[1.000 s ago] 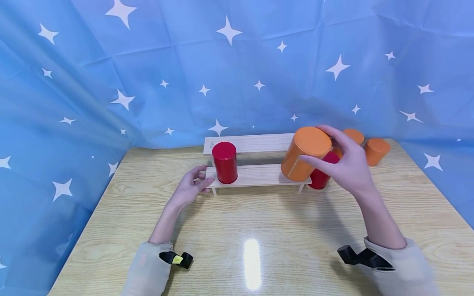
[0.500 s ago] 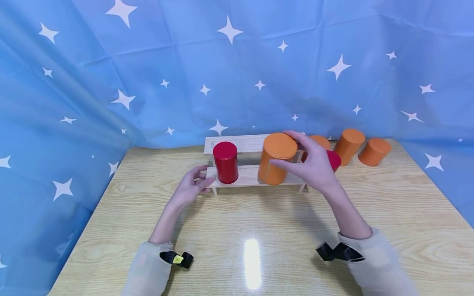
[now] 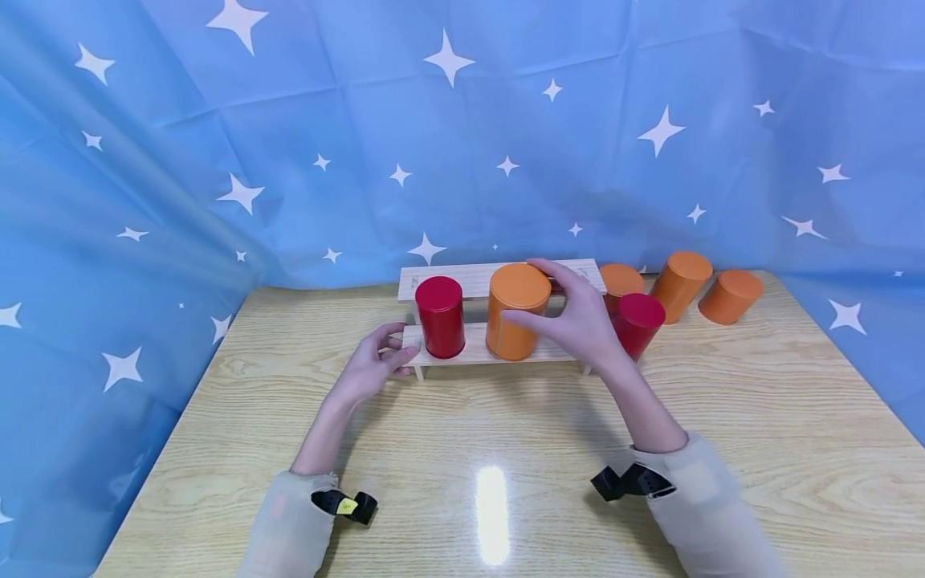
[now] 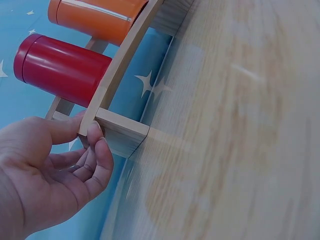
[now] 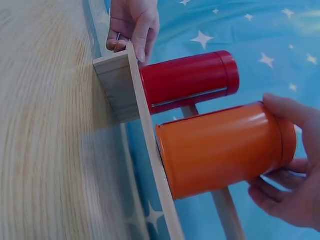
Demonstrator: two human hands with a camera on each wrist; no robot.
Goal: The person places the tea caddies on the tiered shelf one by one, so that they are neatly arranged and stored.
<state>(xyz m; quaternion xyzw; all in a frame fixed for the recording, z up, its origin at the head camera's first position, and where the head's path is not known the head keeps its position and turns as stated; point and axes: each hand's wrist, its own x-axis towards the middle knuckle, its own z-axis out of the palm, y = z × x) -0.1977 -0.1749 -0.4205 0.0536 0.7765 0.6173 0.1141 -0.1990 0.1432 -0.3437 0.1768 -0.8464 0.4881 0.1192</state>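
Observation:
A red canister stands on the lower board of a two-tier wooden rack, close to its left end. My left hand pinches that end of the board between thumb and fingers, as the left wrist view shows with the hand below the red canister. To the right of the red one, an orange canister is upright with its base at the lower board. Around its lid end my right hand grips it; in the right wrist view a narrow gap separates the orange canister from the red canister.
Right of the rack stand another red canister and several orange ones, among them a tall orange canister and a shorter orange canister. A blue star-patterned cloth hangs behind the wooden table.
My right hand has carried the orange canister leftward and down onto the lower board, near the red one. The other canisters at the right have come into fuller view. My left hand stays put.

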